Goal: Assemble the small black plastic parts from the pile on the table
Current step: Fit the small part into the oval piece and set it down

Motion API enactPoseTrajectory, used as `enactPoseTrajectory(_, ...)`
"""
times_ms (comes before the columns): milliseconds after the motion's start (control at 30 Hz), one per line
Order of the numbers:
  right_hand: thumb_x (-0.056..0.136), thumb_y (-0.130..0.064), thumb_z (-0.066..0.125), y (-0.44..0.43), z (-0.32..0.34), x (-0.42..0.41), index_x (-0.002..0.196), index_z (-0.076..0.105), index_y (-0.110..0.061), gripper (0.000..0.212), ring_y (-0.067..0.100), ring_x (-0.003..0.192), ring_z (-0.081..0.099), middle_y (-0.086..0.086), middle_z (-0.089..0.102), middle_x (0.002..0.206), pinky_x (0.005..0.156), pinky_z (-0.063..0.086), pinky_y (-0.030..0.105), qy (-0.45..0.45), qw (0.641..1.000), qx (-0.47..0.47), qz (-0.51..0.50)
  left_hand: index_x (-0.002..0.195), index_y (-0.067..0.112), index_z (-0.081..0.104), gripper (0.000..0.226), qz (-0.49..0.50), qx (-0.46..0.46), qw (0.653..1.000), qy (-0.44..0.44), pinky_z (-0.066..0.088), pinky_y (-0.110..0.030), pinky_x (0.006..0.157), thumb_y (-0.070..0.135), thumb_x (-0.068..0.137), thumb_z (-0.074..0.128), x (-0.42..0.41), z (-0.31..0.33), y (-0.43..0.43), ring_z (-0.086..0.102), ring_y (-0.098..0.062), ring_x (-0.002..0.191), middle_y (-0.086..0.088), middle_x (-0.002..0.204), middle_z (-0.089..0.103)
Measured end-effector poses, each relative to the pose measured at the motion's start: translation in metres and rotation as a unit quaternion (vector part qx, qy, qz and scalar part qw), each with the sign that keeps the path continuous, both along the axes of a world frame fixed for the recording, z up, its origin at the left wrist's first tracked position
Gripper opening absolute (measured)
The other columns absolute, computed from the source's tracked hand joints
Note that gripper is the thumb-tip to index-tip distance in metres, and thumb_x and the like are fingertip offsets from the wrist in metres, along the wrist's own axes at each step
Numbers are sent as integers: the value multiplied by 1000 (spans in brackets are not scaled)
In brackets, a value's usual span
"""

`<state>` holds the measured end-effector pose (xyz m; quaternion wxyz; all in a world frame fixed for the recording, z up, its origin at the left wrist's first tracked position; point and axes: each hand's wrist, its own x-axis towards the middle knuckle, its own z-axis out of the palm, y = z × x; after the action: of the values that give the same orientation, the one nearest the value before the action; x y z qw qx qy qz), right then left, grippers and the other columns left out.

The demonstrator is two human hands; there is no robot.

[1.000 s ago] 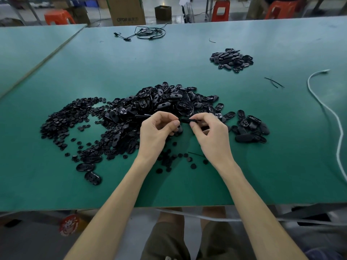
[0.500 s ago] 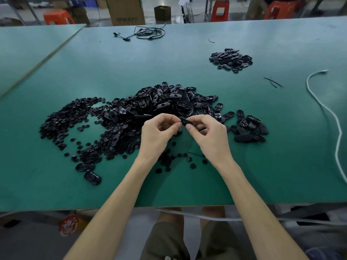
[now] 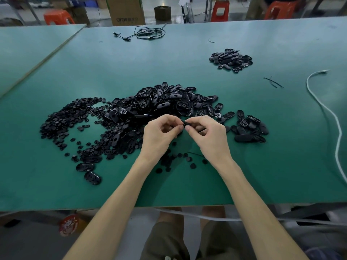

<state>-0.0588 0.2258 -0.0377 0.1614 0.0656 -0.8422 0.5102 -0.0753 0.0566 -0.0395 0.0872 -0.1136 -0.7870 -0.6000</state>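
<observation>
Part (image 3: 185, 123) sits pinched between left hand (image 3: 159, 136) and right hand (image 3: 209, 136), at pile (image 3: 165, 103) edge.

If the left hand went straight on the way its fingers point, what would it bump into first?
Probably the right hand: the left hand points rightward at it, with only the small black part they both pinch between them. Depth is hard to judge.

A small black part (image 3: 187, 124) is mostly hidden between the fingertips of the left hand (image 3: 161, 136) and right hand (image 3: 209, 136) (its shape cannot be told), while a white cable (image 3: 336, 117) and a cardboard box (image 3: 125, 10) run off the picture's edges.
</observation>
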Motion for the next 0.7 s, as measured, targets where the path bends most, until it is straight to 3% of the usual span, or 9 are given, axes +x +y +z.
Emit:
enactPoseTrajectory(133,92,-11,79,0,-1,0,106,80,-21,18,10,80,62,-6,71,97,73,52,16,-8,1000,-8,9,91,18,77,11,7,-1,1000,1,55,-22,75,9,88,82,1,1,0,70,-9,76,7,86,77)
enactPoseTrajectory(233,91,-13,80,1,-1,-1,109,80,-20,19,16,81,69,-5,72,97,78,58,26,-20,999,-19,18,95,18,73,15,25,5,1000,-5,58,-28,73,13,86,85,1,1,0,73,-15,77,2,84,77)
enactPoseTrajectory(333,90,-12,81,1,-1,-1,109,80,-18,20,8,73,71,-6,74,95,74,55,18,-23,999,-33,21,100,17,67,26,45,15,999,-21,60,-35,74,18,84,87,1,2,0,73,-22,79,-3,85,76)
enactPoseTrajectory(400,90,-12,81,2,-1,-1,108,80,-17,19,5,70,71,-7,74,95,73,53,13,-24,999,-42,25,101,17,67,26,42,9,999,-19,59,-33,76,19,85,87,1,1,0,72,-19,80,-1,86,75)
enactPoseTrajectory(500,90,-11,80,3,0,0,108,80,-18,20,7,76,72,-8,76,94,76,55,17,-23,998,-53,30,107,18,69,27,39,-3,999,-10,56,-29,79,21,86,86,1,2,0,67,-14,84,3,94,73)
enactPoseTrajectory(567,90,-11,80,3,0,0,108,81,-19,21,9,83,73,-9,77,93,81,57,21,-25,997,-70,32,112,17,71,26,25,-2,1000,-16,59,-34,85,20,89,83,1,3,-1,70,-16,89,4,102,74)
enactPoseTrajectory(633,90,-12,80,4,1,0,109,81,-21,20,9,88,73,-10,78,95,84,58,23,-22,996,-79,28,113,14,73,21,2,2,1000,-13,61,-40,88,16,93,79,2,5,1,73,-19,90,2,102,77)
enactPoseTrajectory(700,93,-13,77,3,0,-1,110,81,-20,19,9,91,73,-11,78,98,85,58,24,-13,997,-77,26,111,13,74,17,-1,16,1000,9,61,-37,87,11,94,76,3,6,1,76,-17,87,1,97,78)
